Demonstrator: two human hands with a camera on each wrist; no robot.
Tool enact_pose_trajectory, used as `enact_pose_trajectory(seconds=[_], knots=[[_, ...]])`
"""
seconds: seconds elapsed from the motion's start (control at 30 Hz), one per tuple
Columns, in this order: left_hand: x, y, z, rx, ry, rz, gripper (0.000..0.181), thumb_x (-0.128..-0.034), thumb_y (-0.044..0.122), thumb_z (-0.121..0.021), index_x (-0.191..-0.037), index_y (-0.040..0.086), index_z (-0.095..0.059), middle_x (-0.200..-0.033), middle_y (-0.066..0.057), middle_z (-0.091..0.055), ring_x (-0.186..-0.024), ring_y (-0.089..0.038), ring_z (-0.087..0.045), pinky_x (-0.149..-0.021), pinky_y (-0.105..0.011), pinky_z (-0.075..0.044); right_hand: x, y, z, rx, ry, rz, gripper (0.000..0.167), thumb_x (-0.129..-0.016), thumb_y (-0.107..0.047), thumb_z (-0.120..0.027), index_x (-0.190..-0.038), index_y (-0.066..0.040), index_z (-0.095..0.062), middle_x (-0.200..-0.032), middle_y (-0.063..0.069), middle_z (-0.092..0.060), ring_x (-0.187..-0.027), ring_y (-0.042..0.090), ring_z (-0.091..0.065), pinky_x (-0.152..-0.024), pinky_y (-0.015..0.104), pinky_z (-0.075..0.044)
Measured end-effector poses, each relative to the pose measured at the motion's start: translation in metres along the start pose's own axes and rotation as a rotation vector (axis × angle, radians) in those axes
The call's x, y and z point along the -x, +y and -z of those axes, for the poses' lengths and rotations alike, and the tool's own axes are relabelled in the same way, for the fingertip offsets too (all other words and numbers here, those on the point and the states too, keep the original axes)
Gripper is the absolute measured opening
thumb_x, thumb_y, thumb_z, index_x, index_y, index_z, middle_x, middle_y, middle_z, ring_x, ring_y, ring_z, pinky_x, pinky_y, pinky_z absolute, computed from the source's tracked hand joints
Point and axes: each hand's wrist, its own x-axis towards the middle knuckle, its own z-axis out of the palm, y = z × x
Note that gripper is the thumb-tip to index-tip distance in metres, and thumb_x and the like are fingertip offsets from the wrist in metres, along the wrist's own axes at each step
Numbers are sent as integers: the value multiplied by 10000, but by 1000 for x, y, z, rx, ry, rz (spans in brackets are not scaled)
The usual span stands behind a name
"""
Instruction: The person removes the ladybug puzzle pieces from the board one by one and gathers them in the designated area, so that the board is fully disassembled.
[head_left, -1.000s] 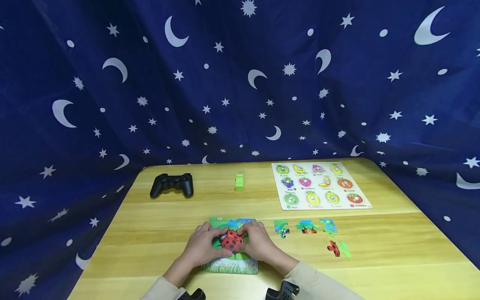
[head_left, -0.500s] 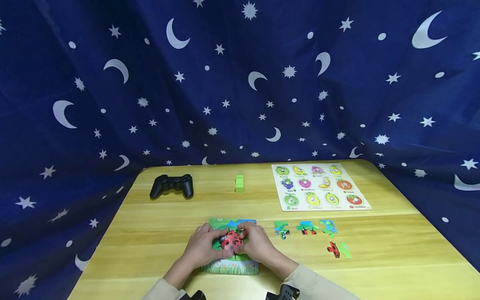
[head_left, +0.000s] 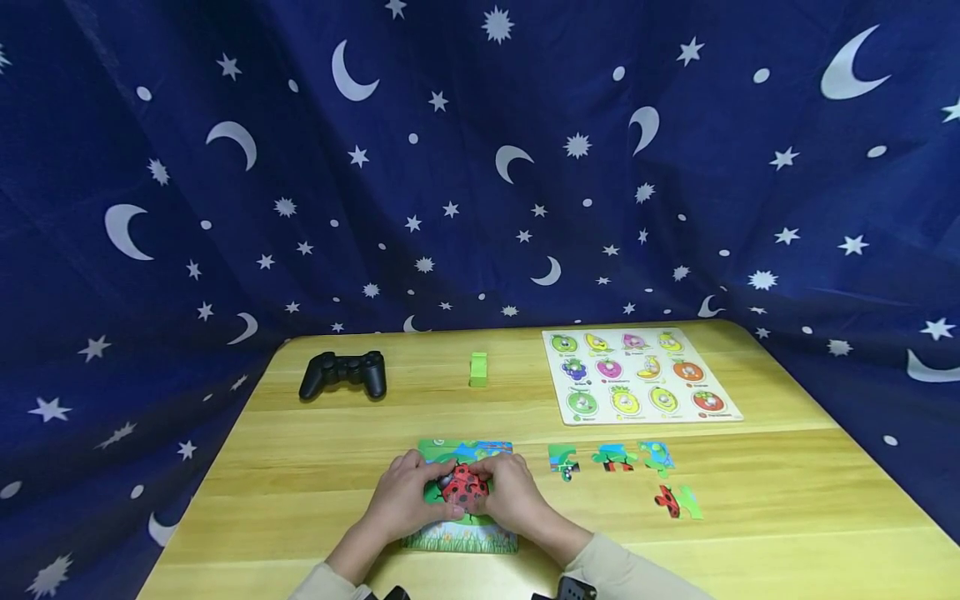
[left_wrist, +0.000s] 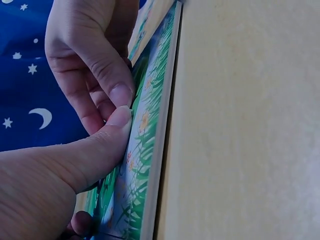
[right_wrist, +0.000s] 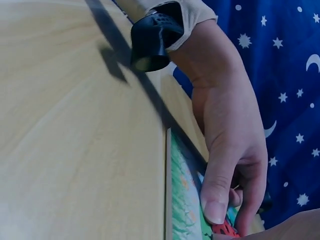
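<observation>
Head view: The left hand and right hand each curl a grip round one side of a red ladybug on a puzzle board atop the tabletop, loose pieces nearby. Left wrist: Thumbs overlap over the board. Right wrist: Red shows beside the right fingertips.

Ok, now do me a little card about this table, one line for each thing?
Hands: left hand and right hand, touching the ladybug puzzle
Loose pieces: right of the puzzle
Fruit board: back, right side
Green block: back, near the middle
Game controller: black, back left
Curtain: dark blue, moons and stars
</observation>
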Motion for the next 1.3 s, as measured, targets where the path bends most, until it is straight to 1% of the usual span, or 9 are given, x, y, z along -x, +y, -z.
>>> enact_pose_trajectory(seconds=[0.2, 0.43, 0.6, 0.83, 1.07, 1.2, 1.3], knots=[[0, -2, -1, -10, 6, -1, 734, -683, 548, -831, -1313, 215, -654, -861, 35, -380, -774, -133, -305, -661, -250, -256, 2, 2, 0, 16, 22, 39, 430, -654, -82, -883, -1056, -20, -742, -906, 45, -689, -887, 168, -516, -801, 316, -407], [-1, -3, -1, -18, 19, -21, 745, -680, 578, -816, -1308, 211, -659, -861, 48, -383, -762, -123, -301, -651, -239, -254, 4, 6, -1, 42, 16, 65, 429, -701, -130, -869, -1088, -39, -708, -875, -12, -648, -895, 149, -512, -798, 336, -392], [-1, -2, -1, -14, 15, -22, 748, -680, 574, -819, -1309, 203, -658, -859, 45, -391, -763, -121, -303, -650, -240, -255, 5, 7, 0, 24, -3, 74, 463, -690, -128, -876, -1105, -26, -696, -855, -26, -629, -856, 136, -503, -761, 288, -379], [-1, -2, 0, -39, 0, -17, 763, -685, 573, -814, -1329, 205, -639, -848, 42, -384, -755, -124, -302, -643, -238, -254, 5, 8, 2, 10, 8, 82, 438, -670, -132, -888, -1063, -34, -722, -838, -31, -636, -828, 122, -503, -732, 257, -387], [0, 0, 3, -76, -9, -63, 778, -715, 595, -777, -1352, 179, -614, -839, 34, -350, -757, -131, -284, -641, -245, -236, 4, 8, 2, 12, 3, 100, 437, -676, -143, -884, -1068, -27, -731, -864, -6, -666, -844, 136, -542, -756, 274, -418], [2, 1, 5, -94, -15, -91, 773, -740, 584, -763, -1364, 158, -601, -846, 30, -334, -760, -138, -273, -638, -245, -224, 3, 9, 3, 41, -2, 129, 433, -674, -147, -882, -1063, -22, -737, -875, 3, -679, -862, 156, -569, -795, 307, -437], [2, 1, 5, -120, -15, -112, 768, -752, 580, -751, -1371, 153, -594, -852, 30, -326, -763, -137, -269, -637, -240, -216, 2, 10, 5, 78, 1, 170, 411, -678, -155, -879, -1045, -26, -746, -853, -6, -677, -855, 143, -574, -801, 309, -444]])
